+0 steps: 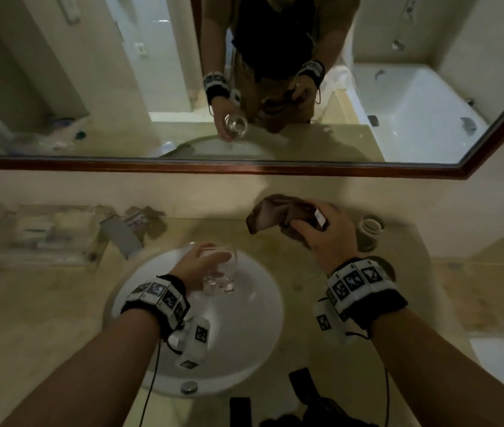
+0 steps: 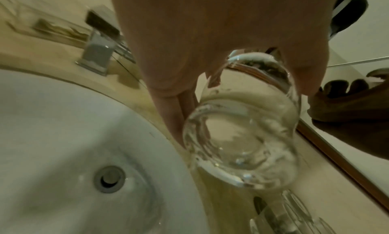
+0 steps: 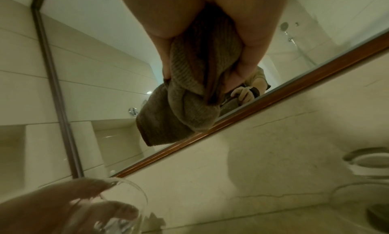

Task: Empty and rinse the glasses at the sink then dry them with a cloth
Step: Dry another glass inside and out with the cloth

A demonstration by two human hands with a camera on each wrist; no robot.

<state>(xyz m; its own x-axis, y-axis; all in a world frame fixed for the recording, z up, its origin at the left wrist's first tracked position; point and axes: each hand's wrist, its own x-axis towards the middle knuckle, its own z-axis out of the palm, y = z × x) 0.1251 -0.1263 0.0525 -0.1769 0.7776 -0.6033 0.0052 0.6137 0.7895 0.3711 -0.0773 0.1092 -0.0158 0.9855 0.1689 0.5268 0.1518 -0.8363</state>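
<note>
My left hand (image 1: 197, 266) grips a clear drinking glass (image 1: 218, 271) upright over the white sink basin (image 1: 254, 334). In the left wrist view the glass (image 2: 244, 134) hangs between my thumb and fingers (image 2: 172, 114), its thick base toward the camera. My right hand (image 1: 321, 238) holds a bunched brown cloth (image 1: 275, 215) above the counter, behind and right of the basin. The right wrist view shows the cloth (image 3: 189, 94) squeezed in my palm, with the held glass (image 3: 118, 209) low at the left. A second glass (image 1: 371, 231) stands on the counter at the right.
A square chrome tap (image 1: 123, 234) stands left of the basin. A clear tray of toiletries (image 1: 44, 232) sits on the beige counter (image 1: 44, 318) at the far left. The wood-framed mirror (image 1: 244, 167) runs along the wall behind. The drain plug (image 2: 109, 179) is in the basin.
</note>
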